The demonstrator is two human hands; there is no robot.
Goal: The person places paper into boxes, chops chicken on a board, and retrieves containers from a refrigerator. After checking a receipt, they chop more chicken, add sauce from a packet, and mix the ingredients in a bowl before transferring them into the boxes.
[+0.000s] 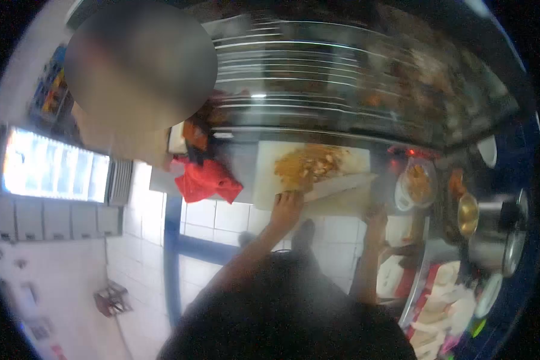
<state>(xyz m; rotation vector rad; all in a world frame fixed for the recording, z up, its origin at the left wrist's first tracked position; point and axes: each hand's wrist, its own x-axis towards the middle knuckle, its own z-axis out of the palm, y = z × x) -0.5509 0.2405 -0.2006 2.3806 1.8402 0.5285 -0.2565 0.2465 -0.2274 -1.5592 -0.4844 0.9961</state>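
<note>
A white cutting board [264,162] lies on the counter in front of me, with a heap of chopped brown-orange food [309,163] on it. My left hand [287,209] rests at the board's near edge, its fingers curled down on the near end of the food. Across the board, just beside the food, lies the long pale blade of a knife [339,187], its tip side pointing left. My right hand [375,217] is closed at the right end of the knife; motion blur hides the handle and the exact grip.
Left of the board lies a red cloth [209,181]. To the right stand a white bowl [404,195], a plastic bag of orange food [420,183], a brass-coloured ladle [468,214] and a large metal pot [489,243]. Another person [123,135] stands at the far left. A glass-fronted case [318,78] rises behind.
</note>
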